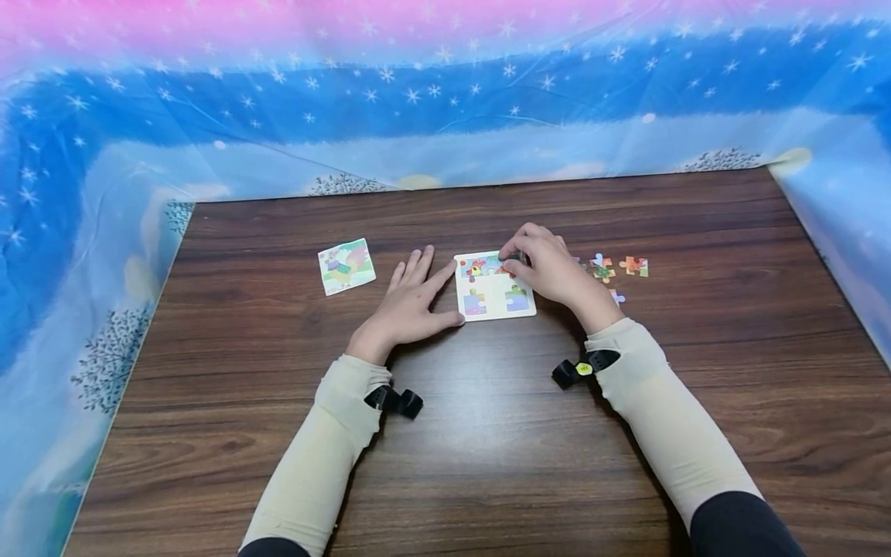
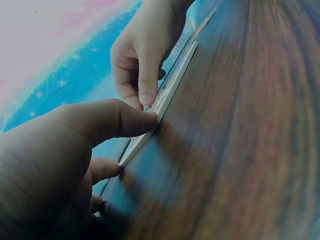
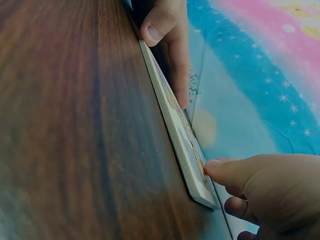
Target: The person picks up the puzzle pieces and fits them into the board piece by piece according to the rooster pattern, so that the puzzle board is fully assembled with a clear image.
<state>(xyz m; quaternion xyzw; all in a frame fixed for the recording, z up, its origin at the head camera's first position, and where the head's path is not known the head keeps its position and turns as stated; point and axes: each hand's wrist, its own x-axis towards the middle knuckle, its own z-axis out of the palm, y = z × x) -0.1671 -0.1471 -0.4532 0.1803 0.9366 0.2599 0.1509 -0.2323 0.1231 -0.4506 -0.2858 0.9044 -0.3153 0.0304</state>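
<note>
A square white puzzle board (image 1: 496, 307) lies on the table. My left hand (image 1: 412, 303) is spread flat at its left side, with index fingertip at the upper left corner and thumb at the lower left. My right hand (image 1: 545, 263) reaches over the upper right corner, thumb and forefinger pinching a colourful puzzle piece (image 3: 202, 169) low against the board; the fingers partly hide it. On the board sit an upper left piece (image 1: 475, 268), a lower left piece (image 1: 475, 303) and a lower right piece (image 1: 517, 299). The middle column's lower part shows bare white.
Several loose puzzle pieces (image 1: 634, 266) lie right of the board, some partly behind the right wrist. A square picture card (image 1: 346, 267) lies left of the left hand. A snowflake-patterned cloth (image 1: 431, 100) stands along the back edge of the brown wooden table (image 1: 487, 464).
</note>
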